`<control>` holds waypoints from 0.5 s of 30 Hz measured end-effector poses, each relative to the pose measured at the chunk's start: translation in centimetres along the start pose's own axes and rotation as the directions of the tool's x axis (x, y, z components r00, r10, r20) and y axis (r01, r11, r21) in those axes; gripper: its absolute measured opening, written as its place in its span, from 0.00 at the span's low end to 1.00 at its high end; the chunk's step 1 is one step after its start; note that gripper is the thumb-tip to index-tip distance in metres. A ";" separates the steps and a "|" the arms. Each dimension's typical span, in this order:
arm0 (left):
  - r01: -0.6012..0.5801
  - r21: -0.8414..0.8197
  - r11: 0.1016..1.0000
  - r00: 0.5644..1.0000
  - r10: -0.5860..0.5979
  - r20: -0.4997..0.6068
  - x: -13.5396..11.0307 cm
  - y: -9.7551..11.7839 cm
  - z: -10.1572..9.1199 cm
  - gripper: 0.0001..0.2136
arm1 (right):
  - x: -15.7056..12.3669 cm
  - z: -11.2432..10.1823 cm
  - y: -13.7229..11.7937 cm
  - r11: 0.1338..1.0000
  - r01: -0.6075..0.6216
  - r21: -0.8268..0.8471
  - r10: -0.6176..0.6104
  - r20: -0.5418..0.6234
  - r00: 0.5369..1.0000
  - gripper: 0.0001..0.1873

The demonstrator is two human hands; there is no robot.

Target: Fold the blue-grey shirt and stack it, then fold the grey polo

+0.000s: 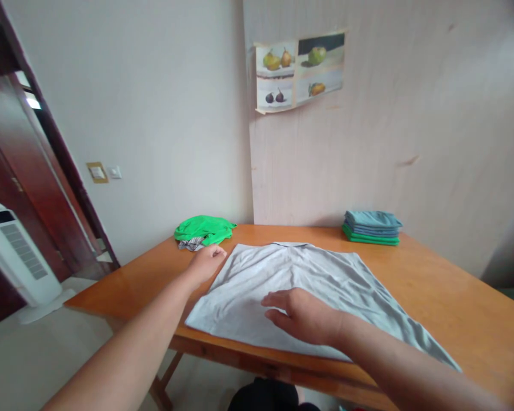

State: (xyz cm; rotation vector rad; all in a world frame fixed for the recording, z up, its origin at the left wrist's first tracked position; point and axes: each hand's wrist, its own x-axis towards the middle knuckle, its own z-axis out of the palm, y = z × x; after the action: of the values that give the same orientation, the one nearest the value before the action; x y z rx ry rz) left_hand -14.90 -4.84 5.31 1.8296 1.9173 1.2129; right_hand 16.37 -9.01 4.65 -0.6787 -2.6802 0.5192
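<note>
Grey cloth point(244, 297) spread on the wooden table point(445, 297), between and beneath the hands.
The right hand point(297, 314) is over its middle, fingers loosely extended and thumb apart – whether it touches the fabric I cannot tell – while the left hand point(209, 261) is just beside its left edge, fingers curled, any pinch unclear; the right hand and forearm hide part of the cloth and its near edge, both forearms are cut off by the frame, and a striped piece point(191, 244) is mostly covered by the green heap point(205, 228).
</note>
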 end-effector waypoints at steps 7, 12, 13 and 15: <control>0.103 0.076 0.992 0.993 -0.108 0.055 4.4 -2.5 2.8 0.08 | 2.4 4.5 1.6 0.987 0.160 -0.025 -0.160 -0.017 0.987 0.24; 0.145 0.142 0.979 0.980 -0.162 0.114 6.4 -3.4 5.0 0.08 | 2.2 5.1 1.9 0.993 0.118 0.018 -0.118 -0.008 0.993 0.24; 0.151 0.156 0.976 0.977 -0.172 0.126 6.7 -3.6 5.5 0.08 | 2.2 5.0 1.8 0.993 0.116 0.024 -0.116 -0.001 0.993 0.24; 0.158 0.181 0.971 0.971 -0.187 0.152 7.3 -3.9 6.3 0.08 | 2.3 4.7 1.8 0.992 0.116 0.043 -0.117 0.009 0.993 0.23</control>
State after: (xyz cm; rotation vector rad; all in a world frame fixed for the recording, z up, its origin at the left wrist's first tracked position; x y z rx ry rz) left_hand -14.98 4.79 1.35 1.7350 2.0850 0.8373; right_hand 13.32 -7.64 0.32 -0.5053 -2.6916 0.5482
